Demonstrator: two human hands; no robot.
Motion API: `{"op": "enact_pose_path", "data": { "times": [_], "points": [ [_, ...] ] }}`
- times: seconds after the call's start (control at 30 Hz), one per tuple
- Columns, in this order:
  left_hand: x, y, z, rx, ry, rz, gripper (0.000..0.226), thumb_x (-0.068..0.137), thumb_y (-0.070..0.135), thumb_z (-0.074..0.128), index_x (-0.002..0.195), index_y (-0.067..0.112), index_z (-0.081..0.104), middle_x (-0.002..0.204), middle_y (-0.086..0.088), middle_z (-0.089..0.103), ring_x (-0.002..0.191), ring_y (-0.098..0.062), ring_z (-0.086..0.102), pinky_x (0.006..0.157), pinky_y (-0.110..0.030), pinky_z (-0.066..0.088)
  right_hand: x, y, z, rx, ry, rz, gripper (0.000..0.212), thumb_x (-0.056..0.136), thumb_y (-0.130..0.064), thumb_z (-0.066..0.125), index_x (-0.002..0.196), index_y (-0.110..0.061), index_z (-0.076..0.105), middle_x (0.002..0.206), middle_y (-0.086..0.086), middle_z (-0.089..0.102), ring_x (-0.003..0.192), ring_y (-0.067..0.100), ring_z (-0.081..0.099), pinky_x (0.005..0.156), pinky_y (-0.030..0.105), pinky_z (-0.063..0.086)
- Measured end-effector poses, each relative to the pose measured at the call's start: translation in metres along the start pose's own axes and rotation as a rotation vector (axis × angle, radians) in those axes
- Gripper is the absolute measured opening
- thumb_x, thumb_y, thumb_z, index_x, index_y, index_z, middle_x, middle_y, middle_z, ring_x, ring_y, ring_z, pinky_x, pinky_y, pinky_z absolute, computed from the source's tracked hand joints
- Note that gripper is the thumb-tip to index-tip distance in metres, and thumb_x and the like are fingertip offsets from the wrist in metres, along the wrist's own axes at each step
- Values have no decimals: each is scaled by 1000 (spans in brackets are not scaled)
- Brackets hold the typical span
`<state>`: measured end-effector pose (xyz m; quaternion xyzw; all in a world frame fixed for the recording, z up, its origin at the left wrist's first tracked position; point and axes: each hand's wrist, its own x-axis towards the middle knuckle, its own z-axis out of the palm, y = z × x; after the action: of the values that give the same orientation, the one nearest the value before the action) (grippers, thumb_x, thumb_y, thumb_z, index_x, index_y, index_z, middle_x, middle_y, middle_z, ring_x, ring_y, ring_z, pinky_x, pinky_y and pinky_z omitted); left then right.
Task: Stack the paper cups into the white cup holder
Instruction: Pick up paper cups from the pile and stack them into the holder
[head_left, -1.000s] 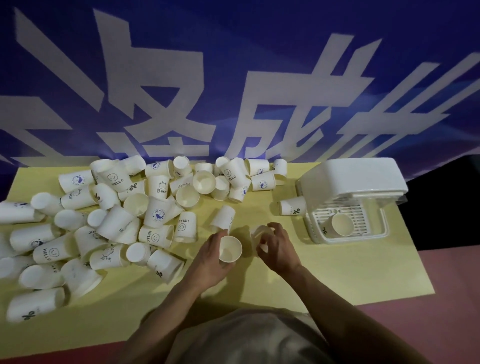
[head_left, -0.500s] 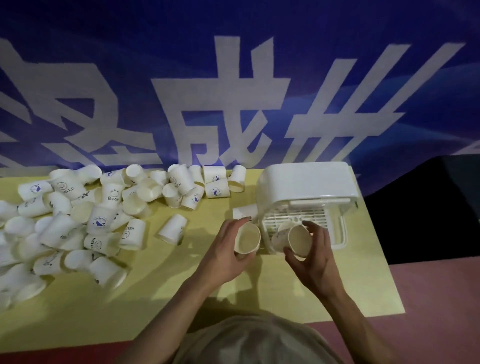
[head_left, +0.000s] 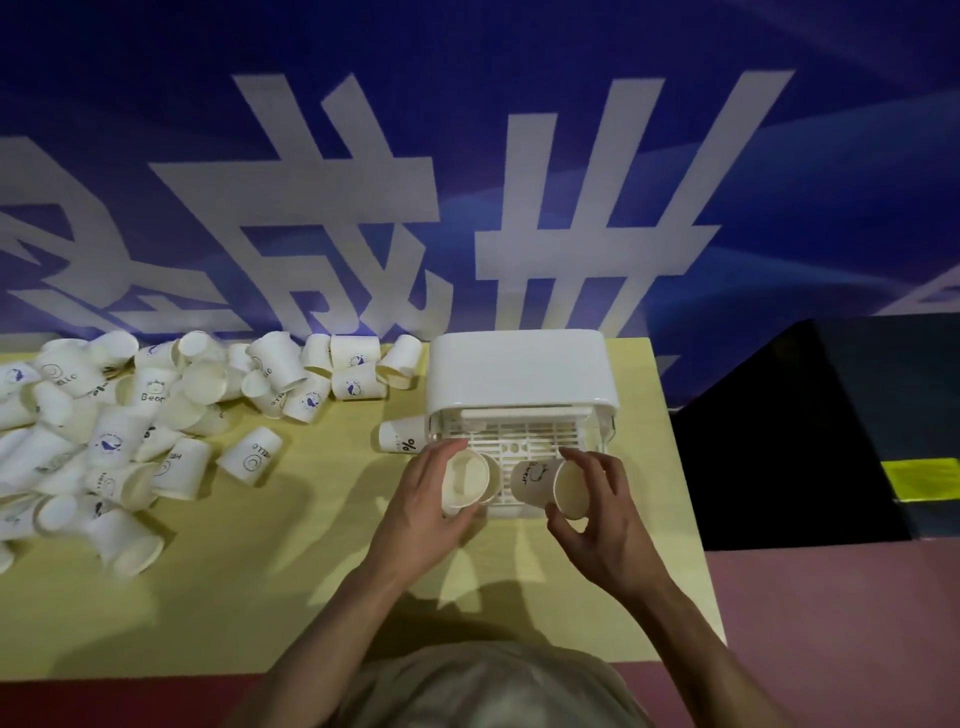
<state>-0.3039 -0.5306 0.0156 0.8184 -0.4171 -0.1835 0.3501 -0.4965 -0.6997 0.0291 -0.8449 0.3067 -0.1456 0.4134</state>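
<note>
The white cup holder (head_left: 519, 369) stands at the table's right, its slotted tray facing me. My left hand (head_left: 421, 514) grips a paper cup (head_left: 464, 480) at the tray's left front, mouth toward me; another cup's rim shows just behind it. My right hand (head_left: 597, 525) holds a second paper cup (head_left: 550, 480) printed "Bear", tilted on its side over the tray's right front. One cup with a "%" mark (head_left: 402, 436) lies against the holder's left side.
A large heap of loose paper cups (head_left: 130, 426) covers the left of the yellow table (head_left: 260, 597). A single "HELLO" cup (head_left: 250, 456) lies apart from it. A blue banner hangs behind. A dark block (head_left: 810, 431) sits beyond the table's right edge.
Both hands have carried their cups from the middle of the table rightward to the holder's tray, and they now sit over its front edge. My view has swung right with them.
</note>
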Motion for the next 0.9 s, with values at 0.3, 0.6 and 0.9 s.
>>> {"op": "enact_pose_path", "data": {
  "times": [0.3, 0.6, 0.9],
  "points": [
    [13, -7, 29, 169, -105, -124, 84, 80, 44, 84, 150, 28, 41, 148, 10, 45, 132, -15, 36, 112, -32, 35, -1, 19, -13, 46, -24, 0, 67, 89, -49, 71, 147, -32, 44, 137, -8, 45, 118, 10, 57, 87, 36, 61],
    [29, -14, 45, 174, -185, -229, 78, 87, 37, 80, 152, 25, 39, 153, 5, 41, 137, -24, 38, 114, -38, 35, 4, 19, -11, 23, -56, 20, 66, 90, -47, 73, 147, -32, 43, 138, -6, 45, 116, 14, 58, 88, 37, 60],
    [13, -24, 42, 90, -113, -219, 96, 84, 47, 80, 160, 24, 27, 159, 7, 31, 141, -17, 26, 117, -40, 33, 31, -9, 11, -4, -161, -92, 65, 91, -52, 70, 148, -33, 43, 136, -6, 43, 111, 12, 57, 86, 35, 59]
  ]
}}
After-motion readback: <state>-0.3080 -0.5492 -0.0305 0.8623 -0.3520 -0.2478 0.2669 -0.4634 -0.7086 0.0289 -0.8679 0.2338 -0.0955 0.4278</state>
